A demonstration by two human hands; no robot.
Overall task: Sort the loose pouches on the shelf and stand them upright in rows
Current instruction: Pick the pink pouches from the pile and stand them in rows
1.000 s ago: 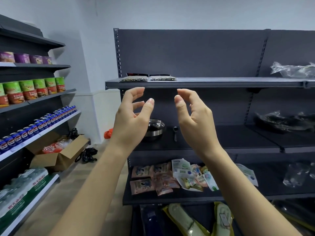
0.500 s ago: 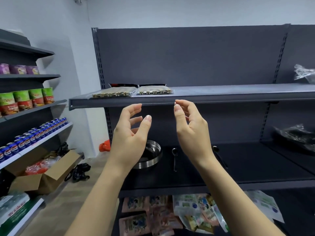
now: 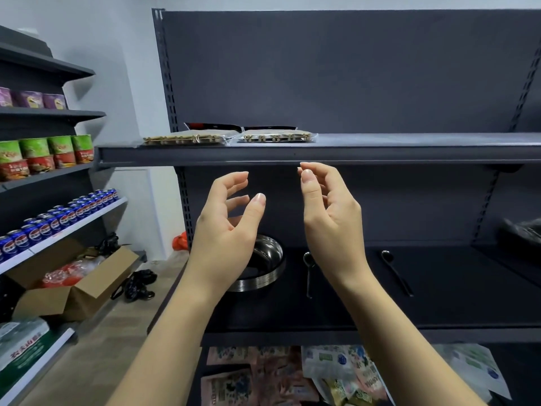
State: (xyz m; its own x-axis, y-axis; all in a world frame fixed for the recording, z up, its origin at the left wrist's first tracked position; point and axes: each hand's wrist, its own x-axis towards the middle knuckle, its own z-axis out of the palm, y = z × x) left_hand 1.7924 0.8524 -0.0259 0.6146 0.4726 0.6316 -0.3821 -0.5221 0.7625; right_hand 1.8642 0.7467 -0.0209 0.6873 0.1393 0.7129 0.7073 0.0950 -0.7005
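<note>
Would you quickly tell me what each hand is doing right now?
Left hand: open, fingers loosely curved, holding nothing.
Right hand: open, fingers loosely curved, holding nothing.

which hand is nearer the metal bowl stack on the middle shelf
Left. The left hand is raised just in front of the metal bowl stack, overlapping it in view; the right hand is off to its right, above the spoon.

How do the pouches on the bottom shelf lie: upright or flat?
Flat: the pouches lie overlapping in a loose heap, faces up, none standing.
</note>
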